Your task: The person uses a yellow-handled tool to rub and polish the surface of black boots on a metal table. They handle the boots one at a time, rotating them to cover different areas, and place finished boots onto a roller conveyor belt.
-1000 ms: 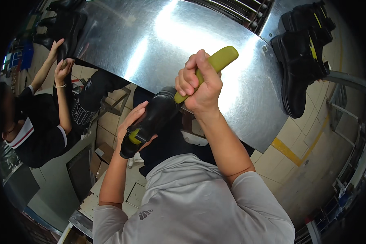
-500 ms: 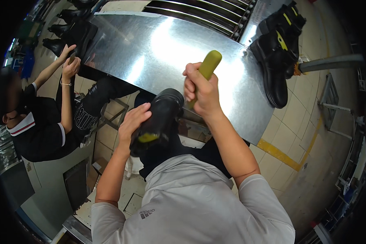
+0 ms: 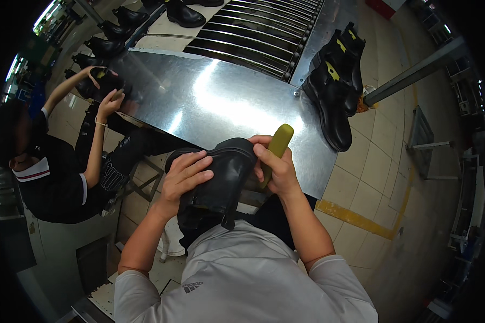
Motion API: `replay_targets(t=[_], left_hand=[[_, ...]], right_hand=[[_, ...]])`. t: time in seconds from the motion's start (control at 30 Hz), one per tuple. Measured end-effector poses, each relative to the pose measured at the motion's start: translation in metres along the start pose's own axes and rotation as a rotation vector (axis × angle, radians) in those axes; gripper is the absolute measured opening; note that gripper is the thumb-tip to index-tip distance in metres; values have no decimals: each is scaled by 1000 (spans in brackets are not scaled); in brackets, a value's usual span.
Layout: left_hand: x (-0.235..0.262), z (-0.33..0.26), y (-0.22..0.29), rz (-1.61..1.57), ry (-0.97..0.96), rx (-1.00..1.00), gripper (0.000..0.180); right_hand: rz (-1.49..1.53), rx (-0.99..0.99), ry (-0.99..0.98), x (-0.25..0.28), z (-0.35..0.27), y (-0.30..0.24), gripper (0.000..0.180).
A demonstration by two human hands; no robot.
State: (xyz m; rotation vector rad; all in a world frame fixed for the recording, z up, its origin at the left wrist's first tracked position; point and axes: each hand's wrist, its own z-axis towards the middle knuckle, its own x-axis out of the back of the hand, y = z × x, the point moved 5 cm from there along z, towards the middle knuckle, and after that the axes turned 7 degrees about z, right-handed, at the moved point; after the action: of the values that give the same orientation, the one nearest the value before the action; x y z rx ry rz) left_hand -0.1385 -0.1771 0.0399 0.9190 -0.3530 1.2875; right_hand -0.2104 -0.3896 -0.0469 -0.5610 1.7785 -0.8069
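Note:
A black ankle boot (image 3: 222, 175) rests over my lap at the near edge of the metal table. My left hand (image 3: 184, 180) holds it from the left, fingers laid across the upper and thumb out of sight. My right hand (image 3: 277, 167) grips an olive-green bar-shaped tool with a rounded end (image 3: 280, 141), which stands up out of the fist. The fingertips of that hand are against the right side of the boot, close to its sole edge. The tool's lower end is mostly hidden by the hand.
More black boots (image 3: 328, 107) with yellow-green patches stand on the shiny table (image 3: 161, 75) at right. A roller conveyor (image 3: 253, 37) lies beyond. At left a seated person (image 3: 54, 167) handles another boot (image 3: 109, 81) beside a row of boots. A grey post (image 3: 415, 70) slants in at right.
The boot has turned in my left hand, showing more of its side. My right hand and the green tool have come lower and closer against it. The view has shifted.

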Motion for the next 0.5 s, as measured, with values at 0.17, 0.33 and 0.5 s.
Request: replay_targets(t=[0.17,0.33,0.5], left_hand=[[-16,-1,-22,-32,59,442,41],[-54,36,-80,-116,586,1044,33],[-90,53,-111,-6,737,967,61]], right_hand=[[-83,-93,14,6,28,-3,54],[-168,80,198,45,70,-4,49],[-327,102,216,68,60,3,50]])
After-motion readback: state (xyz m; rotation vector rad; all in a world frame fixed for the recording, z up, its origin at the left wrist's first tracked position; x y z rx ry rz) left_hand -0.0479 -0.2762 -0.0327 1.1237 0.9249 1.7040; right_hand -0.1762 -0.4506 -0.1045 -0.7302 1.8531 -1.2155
